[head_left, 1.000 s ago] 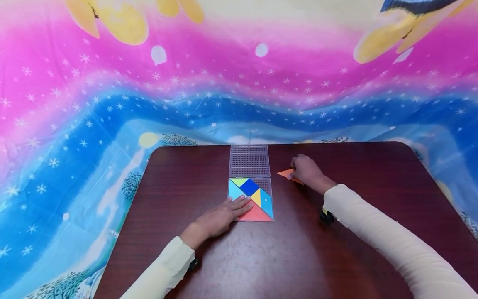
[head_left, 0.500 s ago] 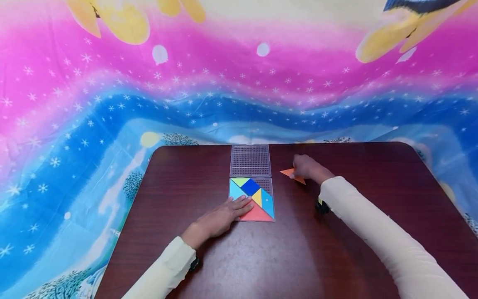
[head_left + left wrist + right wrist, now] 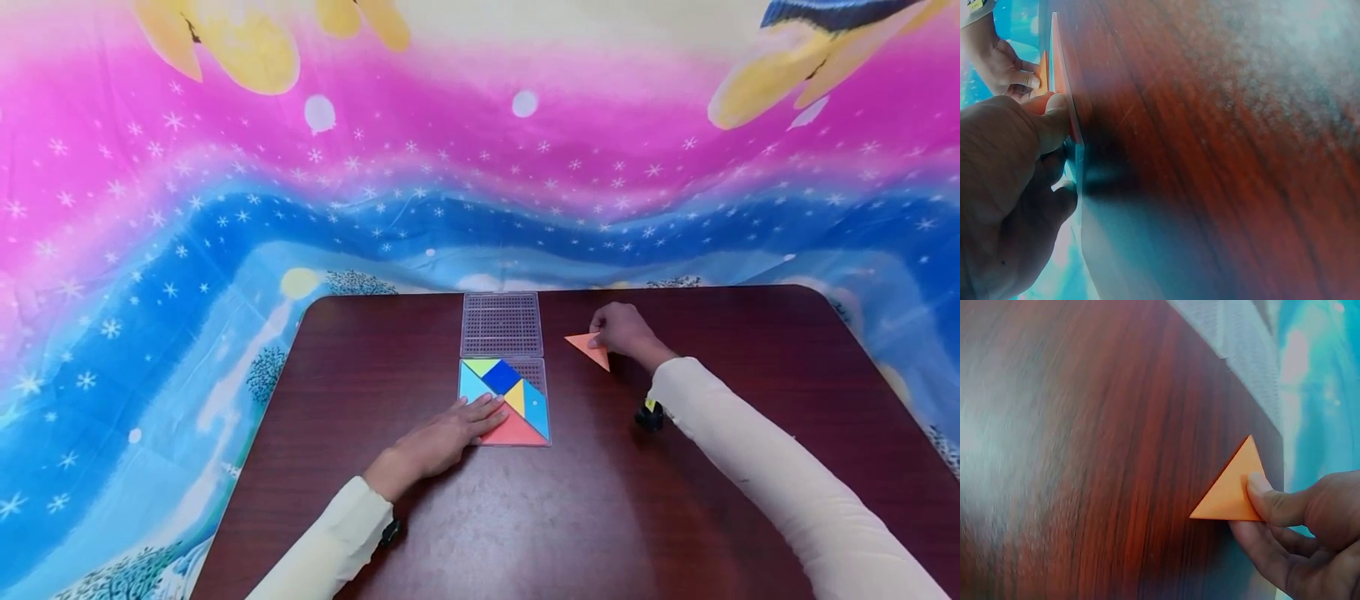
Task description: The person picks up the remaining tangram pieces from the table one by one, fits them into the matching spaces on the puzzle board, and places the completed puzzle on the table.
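Observation:
My right hand (image 3: 626, 332) pinches an orange triangular tangram piece (image 3: 590, 348) between thumb and fingers, to the right of the case. In the right wrist view the thumb lies on the face of the orange triangle (image 3: 1229, 490), with fingers beneath it. My left hand (image 3: 448, 435) rests with fingers extended over the tangram tray (image 3: 536, 371). Those fingers partly cover a red triangle (image 3: 521, 431) and a light blue triangle (image 3: 471, 383). Also in the tray lie a dark blue square (image 3: 501, 377), a yellow triangle (image 3: 516, 398), a blue parallelogram (image 3: 535, 406) and a lime triangle (image 3: 482, 365). Its upper right corner shows bare grid.
The clear gridded lid (image 3: 500, 325) lies unfolded behind the tray, close to the far edge of the dark brown table (image 3: 375, 350). A colourful printed cloth (image 3: 480, 167) hangs behind and around the table.
The orange triangle has turned in my right hand's pinch, and more of its face now shows. That hand has shifted only slightly. My left hand stays in place on the tray.

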`<action>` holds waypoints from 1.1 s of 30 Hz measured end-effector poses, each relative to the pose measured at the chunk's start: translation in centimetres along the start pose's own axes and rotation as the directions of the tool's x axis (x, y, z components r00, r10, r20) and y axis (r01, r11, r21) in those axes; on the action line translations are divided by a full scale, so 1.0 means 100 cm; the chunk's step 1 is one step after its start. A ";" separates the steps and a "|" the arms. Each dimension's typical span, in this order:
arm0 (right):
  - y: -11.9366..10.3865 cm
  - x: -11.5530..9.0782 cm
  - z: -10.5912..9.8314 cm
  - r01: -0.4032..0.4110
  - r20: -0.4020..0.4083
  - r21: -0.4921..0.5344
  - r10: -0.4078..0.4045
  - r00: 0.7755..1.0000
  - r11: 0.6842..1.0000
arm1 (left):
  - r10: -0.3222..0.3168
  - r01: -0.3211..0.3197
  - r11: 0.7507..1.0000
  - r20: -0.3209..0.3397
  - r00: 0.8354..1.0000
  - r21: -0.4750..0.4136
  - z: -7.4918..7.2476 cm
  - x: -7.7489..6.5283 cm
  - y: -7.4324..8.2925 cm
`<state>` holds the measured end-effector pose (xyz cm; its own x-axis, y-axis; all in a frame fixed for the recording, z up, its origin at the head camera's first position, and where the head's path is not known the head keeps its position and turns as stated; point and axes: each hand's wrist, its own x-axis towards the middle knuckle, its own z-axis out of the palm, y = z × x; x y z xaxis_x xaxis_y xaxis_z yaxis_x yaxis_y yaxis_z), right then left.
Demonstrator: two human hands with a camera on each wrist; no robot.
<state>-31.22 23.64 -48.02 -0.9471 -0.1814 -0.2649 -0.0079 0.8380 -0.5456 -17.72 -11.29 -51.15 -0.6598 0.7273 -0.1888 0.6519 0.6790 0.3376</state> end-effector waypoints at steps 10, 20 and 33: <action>-0.008 -0.009 -0.006 -0.082 0.022 0.462 0.081 0.996 0.883 | 0.009 -0.009 1.000 0.001 1.000 -0.003 -0.003 -0.001 0.000; -0.021 -0.018 0.004 -0.031 0.029 0.643 0.017 0.999 0.765 | 0.010 -0.010 1.000 -0.003 1.000 -0.015 -0.001 -0.001 -0.002; -0.031 -0.019 0.019 -0.070 0.036 0.727 0.065 0.997 0.683 | 0.028 -0.028 1.000 -0.009 1.000 0.008 0.000 0.000 -0.002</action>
<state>-28.78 20.40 -47.34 -0.9335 -0.1452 -0.3280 0.2945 0.2116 -0.9319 -17.89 -11.45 -51.19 -0.6442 0.7455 -0.1713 0.6732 0.6589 0.3356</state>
